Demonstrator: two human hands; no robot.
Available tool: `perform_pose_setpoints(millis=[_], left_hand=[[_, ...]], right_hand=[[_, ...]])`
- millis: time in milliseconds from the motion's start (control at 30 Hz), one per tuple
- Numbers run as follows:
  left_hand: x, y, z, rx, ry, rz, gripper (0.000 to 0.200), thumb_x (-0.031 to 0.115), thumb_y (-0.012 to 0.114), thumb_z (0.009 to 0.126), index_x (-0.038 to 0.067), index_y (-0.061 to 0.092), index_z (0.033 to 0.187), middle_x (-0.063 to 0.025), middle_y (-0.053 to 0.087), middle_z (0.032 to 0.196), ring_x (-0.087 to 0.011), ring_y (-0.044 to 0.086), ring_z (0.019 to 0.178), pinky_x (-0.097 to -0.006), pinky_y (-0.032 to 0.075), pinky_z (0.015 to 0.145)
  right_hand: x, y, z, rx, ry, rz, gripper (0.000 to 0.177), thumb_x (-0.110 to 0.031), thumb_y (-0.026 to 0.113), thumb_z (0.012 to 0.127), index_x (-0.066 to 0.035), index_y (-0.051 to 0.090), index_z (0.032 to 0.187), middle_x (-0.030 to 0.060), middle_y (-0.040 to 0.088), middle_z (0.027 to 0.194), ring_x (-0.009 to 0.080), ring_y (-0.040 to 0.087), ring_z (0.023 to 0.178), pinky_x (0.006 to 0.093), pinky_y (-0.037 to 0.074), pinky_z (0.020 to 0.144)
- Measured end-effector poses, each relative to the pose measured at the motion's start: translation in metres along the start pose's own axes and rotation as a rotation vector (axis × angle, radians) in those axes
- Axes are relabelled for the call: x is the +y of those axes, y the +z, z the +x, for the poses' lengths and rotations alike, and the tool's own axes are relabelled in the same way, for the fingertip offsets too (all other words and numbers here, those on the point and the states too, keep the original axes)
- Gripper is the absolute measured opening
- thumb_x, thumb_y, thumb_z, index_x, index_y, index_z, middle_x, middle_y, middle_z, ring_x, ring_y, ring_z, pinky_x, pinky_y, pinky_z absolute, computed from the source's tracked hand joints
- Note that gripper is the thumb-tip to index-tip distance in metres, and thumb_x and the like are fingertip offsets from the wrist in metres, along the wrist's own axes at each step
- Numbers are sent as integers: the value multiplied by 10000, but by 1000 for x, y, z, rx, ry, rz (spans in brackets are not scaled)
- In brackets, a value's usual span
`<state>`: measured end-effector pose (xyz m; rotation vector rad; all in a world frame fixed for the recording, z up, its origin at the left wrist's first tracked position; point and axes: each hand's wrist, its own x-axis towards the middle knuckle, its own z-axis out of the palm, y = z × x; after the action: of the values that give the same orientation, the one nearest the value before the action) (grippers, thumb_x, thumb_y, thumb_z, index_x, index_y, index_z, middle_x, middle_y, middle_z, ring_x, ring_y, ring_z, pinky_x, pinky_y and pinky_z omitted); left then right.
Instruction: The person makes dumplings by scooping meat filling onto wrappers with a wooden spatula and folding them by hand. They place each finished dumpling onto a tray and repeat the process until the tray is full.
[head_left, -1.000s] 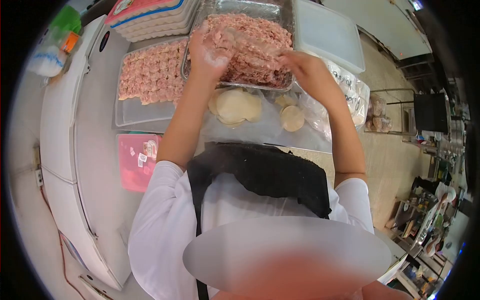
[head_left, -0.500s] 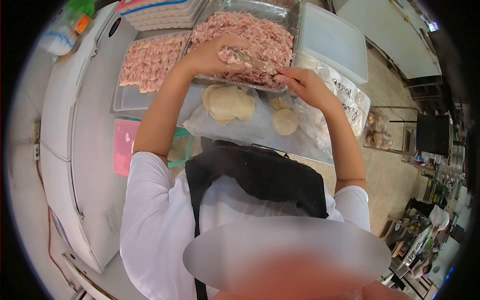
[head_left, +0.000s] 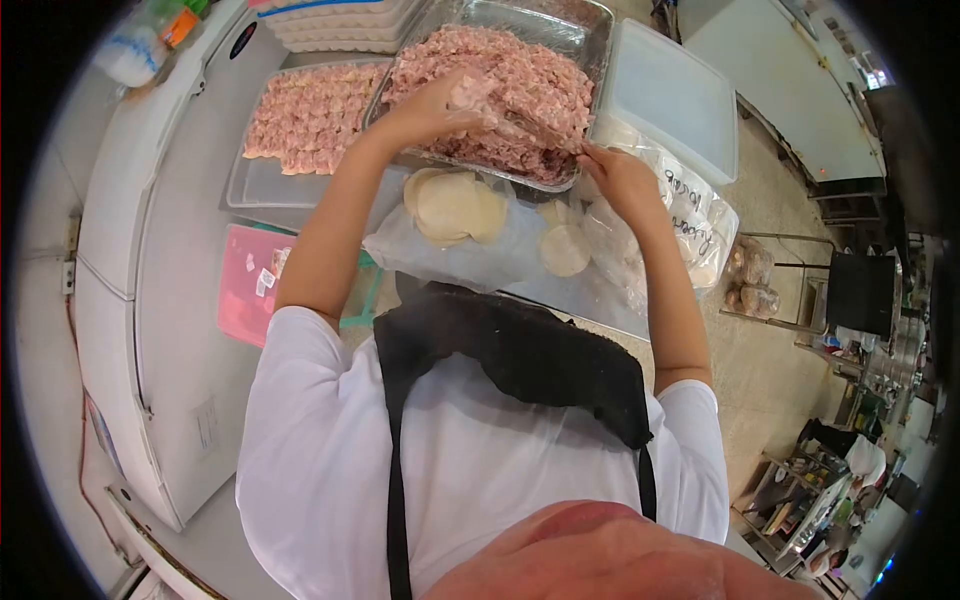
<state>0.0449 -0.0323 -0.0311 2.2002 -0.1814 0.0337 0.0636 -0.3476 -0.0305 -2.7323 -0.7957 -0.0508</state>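
Note:
A clear tray point(head_left: 600, 60) holds a heap of ground pink meat point(head_left: 500, 60). Over its left part, my left hand point(head_left: 440, 105) is curled round a lump of the meat. My right hand point(head_left: 622, 178) has its fingers pinched at the tray's near right corner; a thin tool seems to run from them into the meat, too unclear to name. Below the tray, round pale wrappers point(head_left: 455, 208) lie stacked on a plastic sheet, with a smaller group of wrappers point(head_left: 565, 248) to the right. Rows of filled dumplings point(head_left: 310, 115) sit in a container at the left.
Stacked white trays point(head_left: 340, 30) stand behind the dumplings. A translucent lid point(head_left: 675, 95) and labelled plastic bags point(head_left: 700, 215) are at the right. A pink container point(head_left: 245, 285) lies at the lower left, beside a white freezer point(head_left: 200, 300).
My right hand has moved slightly right and down, away from my left hand. My left hand has tilted open a little around the meat. The view has shifted slightly.

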Motion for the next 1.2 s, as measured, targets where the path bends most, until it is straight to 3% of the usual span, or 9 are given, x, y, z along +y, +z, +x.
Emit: perform_pose_setpoints(millis=[200,300,500,600,767,900,1000,1100,1200], left_hand=[[44,-19,-13,13,313,72,533,290,755,727,116,576,1198,-127,567,1264,-272,505,1205,-351,407,983],[59,-25,-6,-269,294,22,531,288,759,717,93,589,1180,-129,603,1203,-283,554,1130,-352,422,957],[38,-25,-6,-97,-68,36,575,375,772,713,95,594,1183,-175,575,1209,-296,527,1145,-376,393,986],[36,-31,-7,-168,92,62,616,392,787,689,98,588,1191,-182,564,1225,-298,517,1166,-359,385,995],[7,-58,-32,-45,274,-26,577,397,783,694,77,608,1141,-160,607,1166,-288,560,1112,-364,423,947],[9,-107,-60,-134,245,-39,558,410,790,687,101,626,1121,-139,605,1184,-280,574,1097,-368,433,936],[-6,-138,-76,-193,231,79,600,410,789,692,74,604,1154,-157,588,1208,-284,563,1111,-369,426,945],[-47,-154,-100,9,172,109,632,425,787,694,35,598,1154,-178,587,1201,-290,560,1107,-364,422,944],[-67,-177,-107,-62,295,36,540,360,782,719,35,607,1114,-141,620,1134,-254,557,1106,-360,410,971]], right_hand=[[-16,-42,-15,59,-95,704,335,-315,539,922,-73,645,1128,193,653,1002,345,623,898,358,490,773],[-40,-29,-5,-57,-153,596,288,-274,571,907,-72,658,1093,168,657,966,339,622,881,371,494,752],[-83,-66,-6,157,-90,106,281,-328,574,893,-99,679,1018,116,656,936,336,625,829,411,495,702],[-55,-24,7,163,-182,120,298,-355,565,893,-110,679,1020,125,657,938,341,625,812,415,494,701],[-40,-57,3,-34,52,179,305,-324,576,897,-105,674,1086,152,665,1013,335,640,860,371,501,731],[-143,-42,8,25,-250,352,225,-77,568,881,-27,650,1084,170,649,1091,270,624,974,309,474,862],[-190,-33,26,-160,-99,276,221,-61,578,867,-19,648,1072,163,638,1124,270,632,956,313,486,839],[-230,-42,26,72,-169,105,205,-119,629,850,-28,658,1032,153,649,1034,322,629,837,357,497,735],[-266,-24,31,98,-221,91,234,-219,640,849,-48,668,1008,141,652,973,347,615,827,381,494,718]])
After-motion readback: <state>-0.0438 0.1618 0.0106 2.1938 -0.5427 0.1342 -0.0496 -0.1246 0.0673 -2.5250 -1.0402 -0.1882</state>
